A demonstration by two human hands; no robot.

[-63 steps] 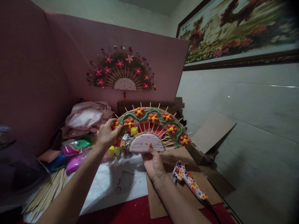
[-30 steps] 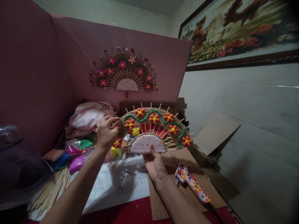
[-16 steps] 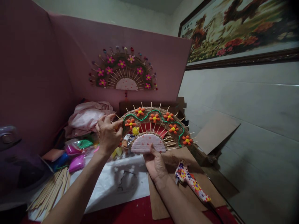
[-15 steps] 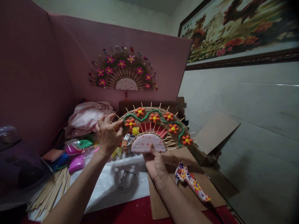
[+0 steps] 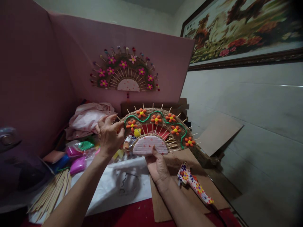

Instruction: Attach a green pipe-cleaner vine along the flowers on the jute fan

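Observation:
Between my two hands a handmade fan (image 5: 151, 116) is held up above the table, its face toward me. Thin sticks radiate from a pale spotted half-round base (image 5: 148, 145) through a twine-wrapped arc, which bears orange flowers (image 5: 156, 119) with yellow middles and a wavy green strip. My right hand (image 5: 157, 165) grips the base from below, thumb on its front. At the fan's left end, my left hand (image 5: 110, 134) pinches the edge between thumb and fingers. A flower-patterned glue gun (image 5: 195, 184) lies on cardboard (image 5: 163, 205) to the right of my right forearm.
A similar fan with pink flowers (image 5: 123, 64) hangs on the pink panel (image 5: 165, 63) behind. Several loose sticks (image 5: 50, 195) lie at lower left, near bagged coloured clay (image 5: 78, 164). Crumpled cloth (image 5: 91, 116) sits behind my left hand. A cardboard sheet (image 5: 221, 134) leans at the right wall.
Almost nothing differs. Both hands keep their hold on the fan, which stays in nearly the same place.

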